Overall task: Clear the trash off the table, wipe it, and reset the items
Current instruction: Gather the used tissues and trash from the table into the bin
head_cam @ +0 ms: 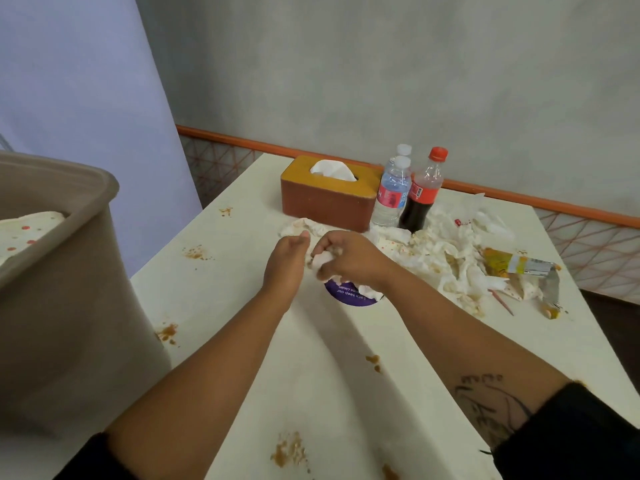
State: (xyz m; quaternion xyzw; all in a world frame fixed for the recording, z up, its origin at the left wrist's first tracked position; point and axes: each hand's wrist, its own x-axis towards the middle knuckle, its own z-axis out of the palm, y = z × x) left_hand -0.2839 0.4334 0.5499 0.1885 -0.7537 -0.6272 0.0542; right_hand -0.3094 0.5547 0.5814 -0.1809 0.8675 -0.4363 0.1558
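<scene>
My right hand (343, 256) grips a crumpled white napkin (320, 263) above the middle of the white table (311, 375). My left hand (287, 261) is beside it, fingers straight, touching the napkin's edge. A pile of used napkins (446, 261) lies to the right, with a yellow snack wrapper (516, 265) on it. Another crumpled napkin (301, 226) sits in front of the tissue box (329, 195). Brown sauce stains (287, 452) dot the table.
A beige trash bin (52, 271) stands at the left, with paper inside. Two water bottles (393, 192) and a cola bottle (424, 192) stand by the tissue box near the wall. A purple round sticker (349, 294) lies under my hands.
</scene>
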